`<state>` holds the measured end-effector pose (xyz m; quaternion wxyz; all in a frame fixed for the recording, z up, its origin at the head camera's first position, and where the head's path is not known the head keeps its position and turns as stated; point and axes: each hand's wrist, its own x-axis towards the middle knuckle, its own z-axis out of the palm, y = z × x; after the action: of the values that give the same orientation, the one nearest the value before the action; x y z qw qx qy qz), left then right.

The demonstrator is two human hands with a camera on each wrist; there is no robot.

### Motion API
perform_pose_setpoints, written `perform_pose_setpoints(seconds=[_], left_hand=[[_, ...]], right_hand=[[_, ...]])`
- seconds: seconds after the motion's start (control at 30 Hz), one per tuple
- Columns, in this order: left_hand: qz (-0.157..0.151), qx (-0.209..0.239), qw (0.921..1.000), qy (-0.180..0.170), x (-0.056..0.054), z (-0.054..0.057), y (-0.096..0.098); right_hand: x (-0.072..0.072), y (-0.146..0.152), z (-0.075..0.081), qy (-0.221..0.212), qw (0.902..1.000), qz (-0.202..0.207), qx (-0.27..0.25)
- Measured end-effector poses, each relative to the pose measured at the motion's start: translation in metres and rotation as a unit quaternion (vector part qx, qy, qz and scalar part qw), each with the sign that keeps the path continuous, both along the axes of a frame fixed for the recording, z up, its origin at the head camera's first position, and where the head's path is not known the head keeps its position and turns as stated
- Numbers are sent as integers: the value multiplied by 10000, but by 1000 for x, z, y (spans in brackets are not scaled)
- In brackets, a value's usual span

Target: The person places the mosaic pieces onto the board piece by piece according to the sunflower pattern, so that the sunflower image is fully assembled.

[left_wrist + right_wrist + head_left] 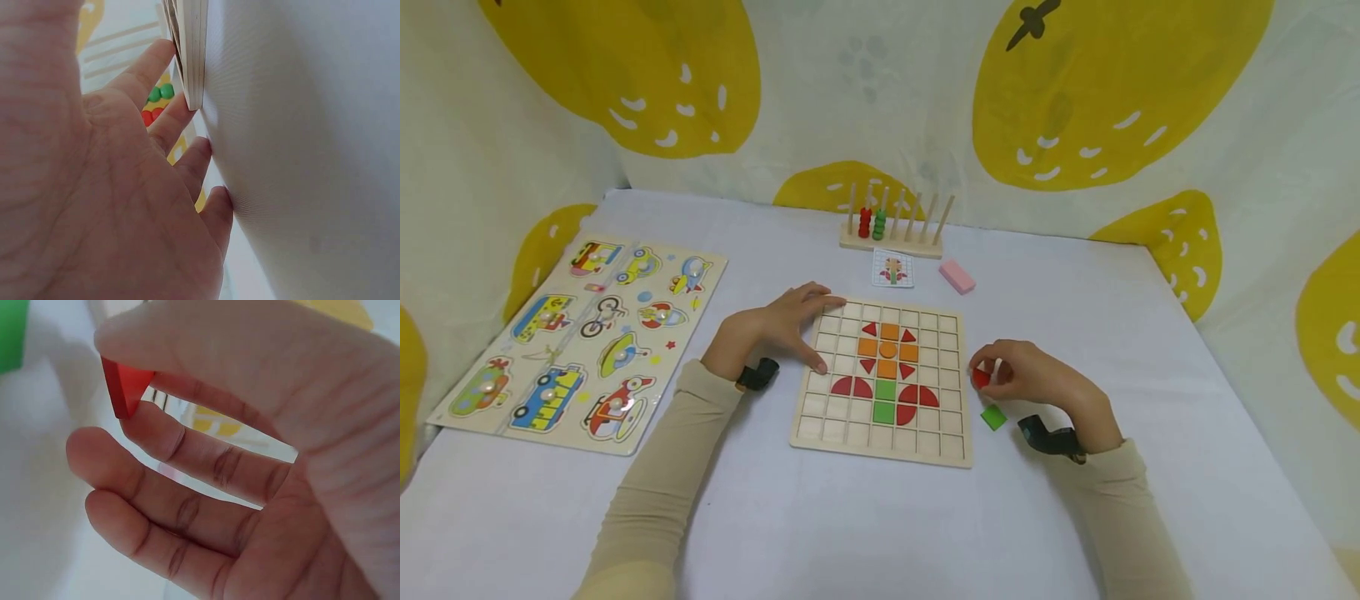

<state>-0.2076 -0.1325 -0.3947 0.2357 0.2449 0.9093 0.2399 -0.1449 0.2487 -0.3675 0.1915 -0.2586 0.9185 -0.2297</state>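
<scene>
A wooden grid board (928,442) lies between the hands, with orange squares (889,331), an orange circle, red triangles, green squares (884,412) and red quarter-circles (841,386) set in it. My left hand (784,323) rests at the board's upper left, thumb over its left side; in the left wrist view, fingertips touch the board's edge (196,69). Right of the board, my right hand (1030,371) pinches a red tile (132,387) between thumb and fingers. Part of that tile is hidden by the thumb. A loose green square (993,417) lies on the cloth just below this hand.
Behind the board are a pattern card (880,278), a pink block (957,277) and a peg rack (891,245) with red and green beads. A vehicle puzzle board (658,350) lies at the left. Patterned fabric (895,100) hangs around the table.
</scene>
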Motion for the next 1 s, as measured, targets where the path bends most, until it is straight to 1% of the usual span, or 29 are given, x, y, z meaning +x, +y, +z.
perform_pose_setpoints(seconds=[0.23,0.43,0.57,0.73,0.87,1.0], left_hand=[[-43,-14,10000,40,-1,0,-1],[-77,-16,9999,79,-2,-1,-1],[-84,-15,9999,76,-2,-2,-1],[-79,-18,9999,80,-3,-2,-2],[-103,-4,9999,111,-3,-2,-2],[-125,-5,9998,135,-4,-5,-2]], right_hand=[[4,-17,8,-81,9996,244,-82],[6,-37,5,-280,9982,522,-38],[9,-51,3,-237,9967,782,28],[11,-71,5,-107,9929,1182,30],[12,-87,5,-104,9904,1376,59],[13,-101,3,-85,9875,1573,67]])
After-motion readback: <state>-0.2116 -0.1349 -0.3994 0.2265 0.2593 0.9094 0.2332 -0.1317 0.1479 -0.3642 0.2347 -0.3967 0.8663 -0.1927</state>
